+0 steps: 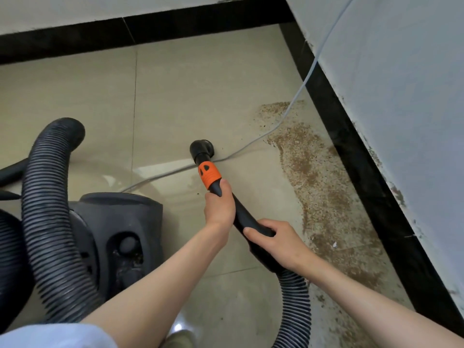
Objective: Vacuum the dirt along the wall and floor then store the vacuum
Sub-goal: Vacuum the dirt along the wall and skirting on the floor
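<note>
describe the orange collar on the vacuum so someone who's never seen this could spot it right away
Start at the dark vacuum body on the tiled floor and look right to the black wand gripped by the left hand and right hand. Just beyond the left hand, before the round black nozzle, sits the orange collar. It is the only bright-coloured part among black and grey pieces.

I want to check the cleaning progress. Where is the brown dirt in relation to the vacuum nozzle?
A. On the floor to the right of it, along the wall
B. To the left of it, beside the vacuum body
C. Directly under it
A: the brown dirt lies right of the nozzle, along the black baseboard.
</note>
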Motion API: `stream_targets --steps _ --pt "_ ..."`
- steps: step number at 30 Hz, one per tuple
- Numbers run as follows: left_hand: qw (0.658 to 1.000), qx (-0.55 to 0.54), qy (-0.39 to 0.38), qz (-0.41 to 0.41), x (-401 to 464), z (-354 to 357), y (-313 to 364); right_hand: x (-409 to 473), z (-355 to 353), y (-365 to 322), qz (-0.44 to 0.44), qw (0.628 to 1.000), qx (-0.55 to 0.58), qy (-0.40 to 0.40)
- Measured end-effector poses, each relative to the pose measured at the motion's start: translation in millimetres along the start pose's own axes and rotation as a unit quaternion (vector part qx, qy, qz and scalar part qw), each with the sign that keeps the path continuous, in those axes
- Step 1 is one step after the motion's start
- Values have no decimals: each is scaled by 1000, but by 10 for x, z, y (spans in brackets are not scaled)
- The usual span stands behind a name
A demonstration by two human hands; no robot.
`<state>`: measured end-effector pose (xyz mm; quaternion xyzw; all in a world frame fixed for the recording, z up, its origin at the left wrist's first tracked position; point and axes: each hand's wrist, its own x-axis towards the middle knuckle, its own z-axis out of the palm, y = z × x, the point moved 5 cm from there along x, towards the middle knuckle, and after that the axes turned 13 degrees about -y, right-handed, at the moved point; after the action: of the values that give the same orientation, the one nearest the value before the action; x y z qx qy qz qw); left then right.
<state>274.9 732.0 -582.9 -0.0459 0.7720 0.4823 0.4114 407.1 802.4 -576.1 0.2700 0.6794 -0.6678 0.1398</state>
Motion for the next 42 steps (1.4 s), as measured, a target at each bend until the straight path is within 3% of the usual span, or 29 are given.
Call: stream_targets --steps 9,16,22,29,33,38,42 --pt "998 10 -65 -2 -98 273 -90 -285 -39 180 -6 997 -21 69" --pt "989 -55 -138 27 79 496 414 -73 -450 -158 -2 989 -85 118" --pt "990 -31 -134 25 40 545 277 -195 -424 -75 -2 990 -90 106" --pt "998 -7 -13 57 -437 271 75 -438 -118 30 -45 996 -40 59" --pt "999 31 -40 14 -678 303 -246 -704 88 319 -28 998 -6 52" --pt "991 88 -103 13 -673 519 -261 -833 28 481 -33 994 31 100" --pt "995 70 -77 4 -623 496 -193 -728 -34 390 -38 995 34 80"
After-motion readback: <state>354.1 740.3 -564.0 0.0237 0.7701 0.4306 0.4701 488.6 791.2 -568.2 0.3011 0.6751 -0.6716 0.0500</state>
